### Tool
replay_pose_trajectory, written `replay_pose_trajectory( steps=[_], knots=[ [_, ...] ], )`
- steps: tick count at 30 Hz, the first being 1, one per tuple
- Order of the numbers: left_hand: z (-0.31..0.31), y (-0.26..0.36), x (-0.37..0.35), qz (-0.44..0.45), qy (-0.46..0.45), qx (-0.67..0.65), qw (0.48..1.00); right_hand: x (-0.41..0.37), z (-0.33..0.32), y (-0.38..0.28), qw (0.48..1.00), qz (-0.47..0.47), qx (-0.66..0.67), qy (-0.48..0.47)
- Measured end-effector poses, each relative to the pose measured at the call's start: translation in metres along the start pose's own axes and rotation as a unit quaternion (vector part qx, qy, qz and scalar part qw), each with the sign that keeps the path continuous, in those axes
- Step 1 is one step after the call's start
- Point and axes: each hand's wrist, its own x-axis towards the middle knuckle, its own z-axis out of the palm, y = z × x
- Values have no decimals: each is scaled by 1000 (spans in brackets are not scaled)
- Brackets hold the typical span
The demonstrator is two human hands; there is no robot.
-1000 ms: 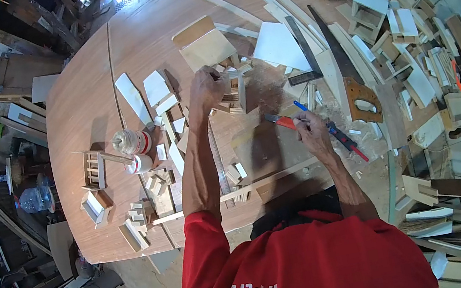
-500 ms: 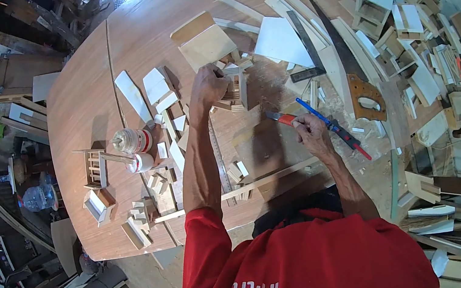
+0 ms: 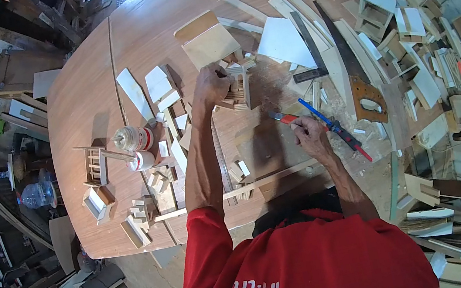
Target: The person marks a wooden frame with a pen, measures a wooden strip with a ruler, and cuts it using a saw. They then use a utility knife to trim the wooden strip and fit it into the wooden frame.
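My left hand (image 3: 213, 85) is closed at the near-left side of a small slatted wooden piece (image 3: 239, 94), its fingertips partly hidden. Small wood offcuts lie just beyond that piece. In my closed right hand (image 3: 310, 135) is a red utility knife (image 3: 284, 117), its blade end pointing left toward the wooden piece. Close to the right hand lie a blue pen-like tool (image 3: 311, 107) and a dark tool with a red end (image 3: 355, 145). A wooden box-like piece (image 3: 206, 43) stands beyond my left hand.
A handsaw (image 3: 365, 97) and a try square (image 3: 310, 53) lie to the right. Glue jars (image 3: 134, 139), small wooden models and offcuts sit on the left. A long wooden strip (image 3: 274, 180) crosses the table's near side. Wood scraps are piled beyond the right edge.
The whole view has shifted very slightly. Both hands keep nearly the same places, the left at the wooden piece and the right on the utility knife.
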Motion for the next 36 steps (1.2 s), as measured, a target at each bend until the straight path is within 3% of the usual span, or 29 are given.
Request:
replay_pose_trajectory(
  steps=[5, 11, 13, 23, 25, 30, 32, 36],
  knots=[
    [0, -4, 1, -28, -22, 12, 999, 8, 8, -7, 1000, -8, -17, -23],
    [1, -9, 1, -38, -15, -14, 999, 25, 31, -37, 997, -81, -10, -9],
    [-1, -2, -1, -47, -13, -14, 999, 37, 42, -41, 967, -242, -50, 62],
    [7, -11, -2, -92, -2, -33, 995, 59, 67, -57, 985, -170, -33, 7],
    [9, -9, -4, -98, 4, -38, 994, 57, 69, -65, 993, -116, -11, -14],
    [19, -9, -9, -116, 27, -38, 992, 66, 78, -43, 990, -132, 43, 9],
    [36, -26, -9, -107, 96, -110, 983, 64, 75, -44, 992, -115, 49, 10],
    [37, -11, -16, -121, 132, -108, 978, 66, 75, -45, 997, -73, 32, 8]
  ],
)
